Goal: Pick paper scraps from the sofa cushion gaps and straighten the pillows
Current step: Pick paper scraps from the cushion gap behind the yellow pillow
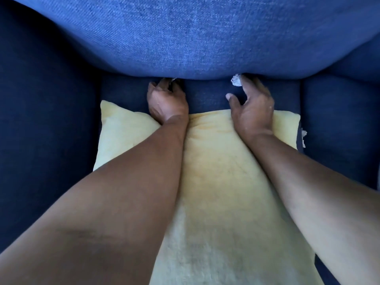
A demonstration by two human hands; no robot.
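A pale yellow pillow [222,182] lies flat on the dark blue seat cushion [205,97], under both my forearms. My left hand [167,101] reaches to the gap below the blue back cushion [185,38], fingers curled round a small white paper scrap [174,79] that barely shows. My right hand [251,101] lies at the same gap, its fingers stretched out and touching a crumpled white paper scrap [236,80]; the thumb is spread apart on the seat. Another white scrap [303,133] sticks out of the seat gap beside the pillow's right edge.
Dark blue sofa sides rise at the left [41,120] and right [345,120] of the seat. The big back cushion bulges over the rear gap. A narrow strip of seat shows between the pillow and the back cushion.
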